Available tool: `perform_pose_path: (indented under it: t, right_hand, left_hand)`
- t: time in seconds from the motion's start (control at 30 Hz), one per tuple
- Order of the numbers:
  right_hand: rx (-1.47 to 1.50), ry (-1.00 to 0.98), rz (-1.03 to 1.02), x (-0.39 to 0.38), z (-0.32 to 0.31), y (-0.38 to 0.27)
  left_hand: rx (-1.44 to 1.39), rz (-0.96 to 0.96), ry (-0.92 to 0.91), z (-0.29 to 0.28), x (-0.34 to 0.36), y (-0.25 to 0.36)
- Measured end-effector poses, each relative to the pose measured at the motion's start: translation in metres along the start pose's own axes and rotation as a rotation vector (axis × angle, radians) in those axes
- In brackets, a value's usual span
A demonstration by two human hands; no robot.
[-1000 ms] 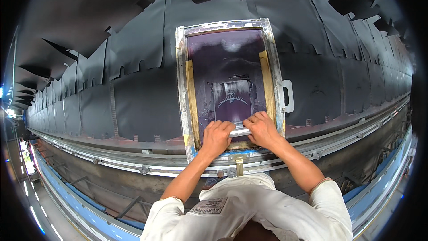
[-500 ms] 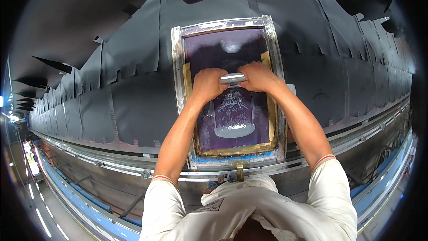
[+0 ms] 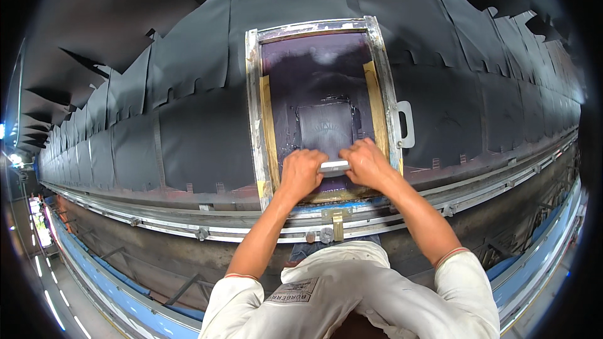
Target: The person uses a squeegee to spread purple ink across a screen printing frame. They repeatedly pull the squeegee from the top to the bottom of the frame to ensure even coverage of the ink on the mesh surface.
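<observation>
My left hand (image 3: 303, 172) and my right hand (image 3: 367, 163) both grip a silver squeegee (image 3: 334, 166) near the lower end of a screen frame (image 3: 254, 88). The frame is metal, scuffed and paint-stained, with a dark purple mesh (image 3: 292, 69), tan tape along its inner sides and a pale curved handle (image 3: 406, 124) on the right. Just above the squeegee, a rectangular inked patch (image 3: 325, 124) shows a faint arched motif.
Dark grey sheets (image 3: 201, 141) line a long table on both sides of the frame. A metal rail (image 3: 169, 224) with clamps runs along the near edge. Pale blue channels (image 3: 107, 277) lie below at either side, and more cut sheets (image 3: 88, 69) hang at upper left.
Both hands first moved the squeegee up the screen, then brought it back down toward me to the lower end. The inked patch now looks darker and more evenly covered.
</observation>
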State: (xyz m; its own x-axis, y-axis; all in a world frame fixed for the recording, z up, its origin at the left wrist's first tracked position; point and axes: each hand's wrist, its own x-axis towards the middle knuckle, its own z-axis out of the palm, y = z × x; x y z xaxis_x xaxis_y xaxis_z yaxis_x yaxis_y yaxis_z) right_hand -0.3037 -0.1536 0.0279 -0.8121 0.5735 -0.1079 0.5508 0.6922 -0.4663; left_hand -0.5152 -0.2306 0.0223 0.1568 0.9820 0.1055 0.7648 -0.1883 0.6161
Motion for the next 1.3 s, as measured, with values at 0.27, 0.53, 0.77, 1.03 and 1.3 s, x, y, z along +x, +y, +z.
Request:
perform_pose_path:
  t: [0.27, 0.53, 0.77, 1.03, 1.3]
  right_hand:
    - [0.23, 0.568, 0.412, -0.034, -0.066, 0.023]
    - [0.456, 0.722, 0.81, -0.028, -0.04, 0.13]
    - [0.505, 0.754, 0.782, -0.039, -0.036, 0.126]
    - [0.585, 0.876, 0.636, -0.113, -0.019, 0.15]
    - [0.776, 0.958, 0.562, -0.153, -0.023, 0.215]
  left_hand:
    - [-0.042, -0.068, -0.004, -0.02, -0.006, 0.023]
    - [0.034, -0.045, 0.019, -0.05, 0.122, -0.003]
    - [0.104, 0.057, 0.14, 0.045, -0.059, 0.033]
    - [0.154, -0.01, 0.111, 0.077, -0.066, 0.111]
    - [0.292, -0.099, 0.119, 0.121, -0.027, 0.187]
